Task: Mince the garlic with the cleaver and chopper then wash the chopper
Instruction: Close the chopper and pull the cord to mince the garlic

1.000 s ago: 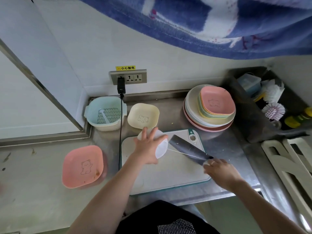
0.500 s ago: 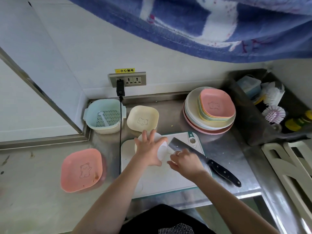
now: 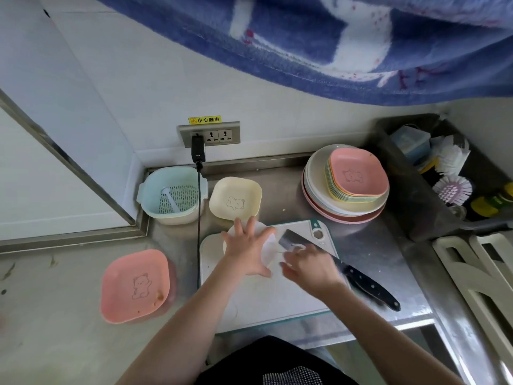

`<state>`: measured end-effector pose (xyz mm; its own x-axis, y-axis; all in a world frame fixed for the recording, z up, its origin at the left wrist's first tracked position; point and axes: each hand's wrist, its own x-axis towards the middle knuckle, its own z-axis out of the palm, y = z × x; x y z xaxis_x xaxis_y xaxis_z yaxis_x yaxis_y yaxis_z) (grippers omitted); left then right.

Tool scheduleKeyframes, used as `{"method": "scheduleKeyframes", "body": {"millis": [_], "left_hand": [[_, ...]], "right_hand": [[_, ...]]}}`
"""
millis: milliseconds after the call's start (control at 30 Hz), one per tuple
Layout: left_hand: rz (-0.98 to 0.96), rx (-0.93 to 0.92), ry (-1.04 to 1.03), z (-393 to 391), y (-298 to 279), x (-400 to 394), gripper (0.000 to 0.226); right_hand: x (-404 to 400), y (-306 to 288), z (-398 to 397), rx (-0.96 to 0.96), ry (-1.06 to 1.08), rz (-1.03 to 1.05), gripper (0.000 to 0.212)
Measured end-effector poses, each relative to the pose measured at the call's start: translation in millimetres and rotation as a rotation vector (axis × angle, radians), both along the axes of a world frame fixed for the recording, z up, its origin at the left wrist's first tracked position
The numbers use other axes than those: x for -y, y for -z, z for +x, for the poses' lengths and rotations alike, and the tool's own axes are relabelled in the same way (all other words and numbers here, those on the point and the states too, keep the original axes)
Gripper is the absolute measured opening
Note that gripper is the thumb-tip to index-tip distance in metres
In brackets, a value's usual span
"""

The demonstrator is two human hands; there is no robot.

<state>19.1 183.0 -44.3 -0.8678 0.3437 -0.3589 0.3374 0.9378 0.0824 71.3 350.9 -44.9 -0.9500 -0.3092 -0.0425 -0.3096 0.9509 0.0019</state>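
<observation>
Since a second ago the right hand (image 3: 311, 269) has let go of the black-handled steel cleaver (image 3: 341, 269), which now lies on the white plastic cutting board (image 3: 266, 301), and moved beside the round white pull-cord chopper (image 3: 265, 250); blurred, so I cannot tell whether it pinches the thin cord. On the chopper's lid, the left hand (image 3: 248, 251) presses flat with fingers spread.
</observation>
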Motion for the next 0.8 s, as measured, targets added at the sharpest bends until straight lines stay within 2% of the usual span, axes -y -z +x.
{"method": "scheduleKeyframes", "body": {"millis": [167, 267, 367, 500, 600, 667, 800], "left_hand": [[-0.047, 0.176, 0.049, -11, -10, 6, 0.125], [-0.017, 0.166, 0.029, -10, -10, 8, 0.122], [0.052, 0.142, -0.049, -5, -8, 4, 0.111], [0.058, 0.138, -0.063, -3, -10, 3, 0.111], [0.053, 0.134, -0.06, -3, -9, 2, 0.112], [0.044, 0.124, -0.055, -2, -8, 1, 0.112], [0.042, 0.127, -0.054, -3, -7, 2, 0.111]], "right_hand": [[33, 12, -2, -0.036, -0.123, -0.055, 0.032], [17, 17, 3, -0.048, -0.128, -0.065, 0.031], [0, 12, 6, 0.052, -0.01, -0.035, 0.029], [-54, 10, 15, 0.228, 0.287, 0.079, 0.02], [-56, 6, 15, 0.238, 0.325, 0.116, 0.02], [-37, 3, 8, 0.25, 0.29, -0.013, 0.02], [12, -2, -2, 0.205, -0.013, -0.192, 0.026]]}}
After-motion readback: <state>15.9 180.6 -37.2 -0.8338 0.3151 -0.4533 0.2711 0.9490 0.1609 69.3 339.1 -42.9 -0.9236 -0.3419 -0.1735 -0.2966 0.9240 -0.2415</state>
